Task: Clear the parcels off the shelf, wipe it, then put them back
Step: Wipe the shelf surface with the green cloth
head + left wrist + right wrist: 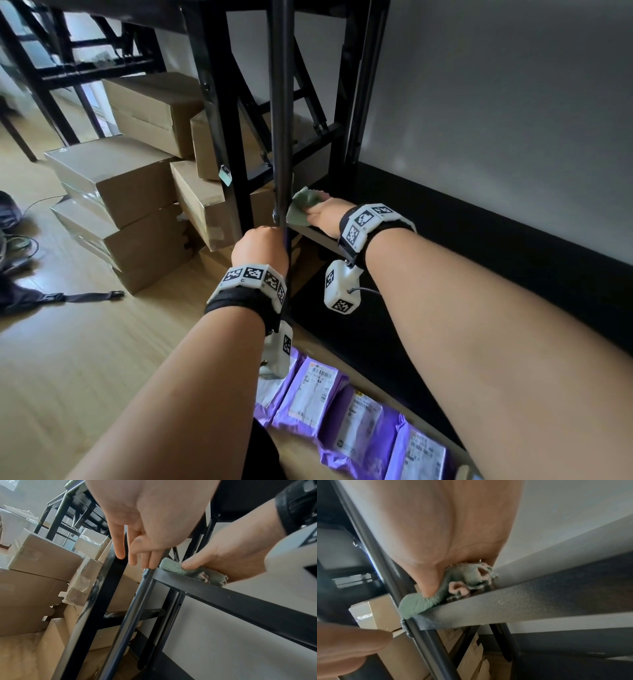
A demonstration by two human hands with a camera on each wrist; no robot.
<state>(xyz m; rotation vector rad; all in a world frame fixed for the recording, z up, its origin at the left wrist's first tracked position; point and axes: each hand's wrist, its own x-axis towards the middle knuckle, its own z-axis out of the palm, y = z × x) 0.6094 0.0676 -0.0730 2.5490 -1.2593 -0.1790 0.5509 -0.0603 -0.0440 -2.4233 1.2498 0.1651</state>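
Note:
A black shelf board [445, 260] stands bare; its front edge shows in the wrist views [240, 601] [522, 601]. At its left end my right hand [323, 214] [223, 555] [445, 534] grips a bunched green cloth [301, 204] [175, 568] [419, 605] and presses it onto the board, thumb on top. My left hand [260, 246] [137, 555] [351, 646] rests against the rack's front upright [282, 137] [133, 608] with loosely straight fingers, holding nothing. Several purple parcels [318, 394] lie in a row on the floor below my arms.
Stacked cardboard boxes [130, 185] [42, 561] crowd the floor left of the rack and behind a black frame leg [219, 137]. A dark bag with a strap [24, 298] lies on the wooden floor at far left. A grey wall [496, 120] backs the shelf.

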